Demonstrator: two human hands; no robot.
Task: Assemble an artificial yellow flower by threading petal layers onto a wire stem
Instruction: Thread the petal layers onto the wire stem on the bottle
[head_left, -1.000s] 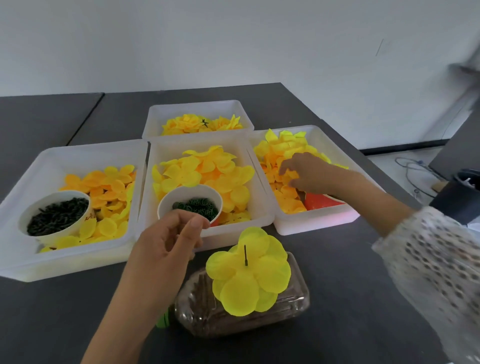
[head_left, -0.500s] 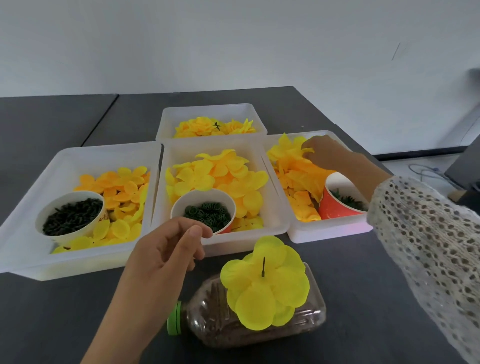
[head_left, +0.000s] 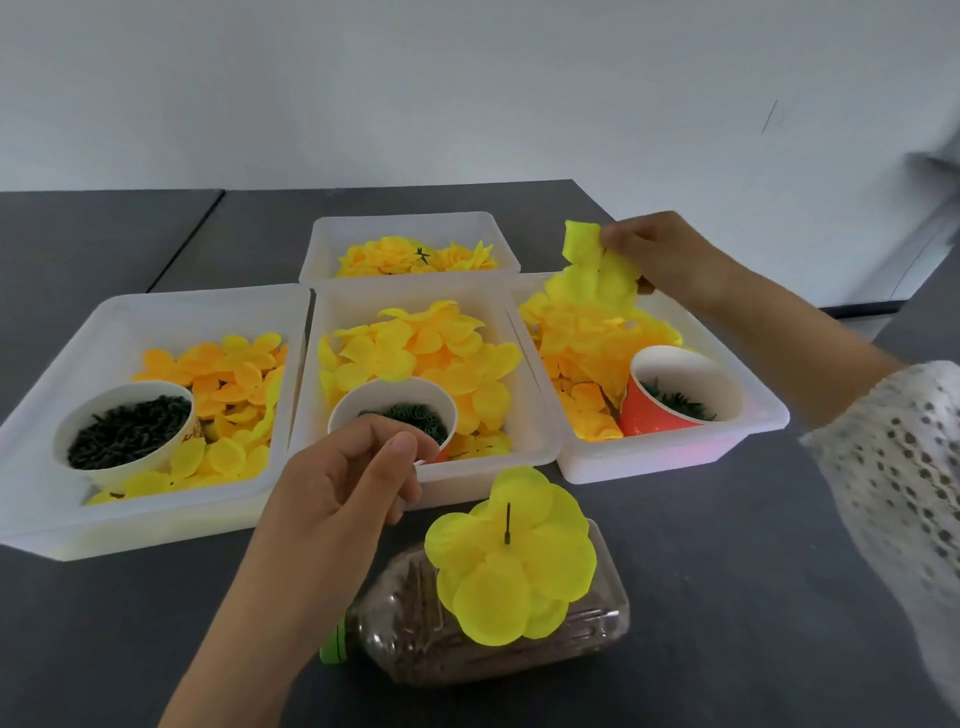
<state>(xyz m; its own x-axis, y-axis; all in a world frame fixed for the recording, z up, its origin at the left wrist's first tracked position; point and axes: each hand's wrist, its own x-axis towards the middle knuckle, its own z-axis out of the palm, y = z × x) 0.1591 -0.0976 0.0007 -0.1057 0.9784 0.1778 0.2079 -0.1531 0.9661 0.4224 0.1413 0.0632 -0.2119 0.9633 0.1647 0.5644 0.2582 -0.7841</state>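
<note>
The right hand (head_left: 657, 254) pinches a yellow petal layer (head_left: 595, 270) above its tray. The left hand's (head_left: 348, 483) fingers curl; whether they hold anything is unclear. The wire stem (head_left: 507, 522), near the left hand, pokes through yellow petals (head_left: 511, 558); its base is hidden.

No readable text, no labels, no brand names, no numbers, a faint reddish print on the white paper cup (head_left: 193, 427) at left, too small to read
</note>
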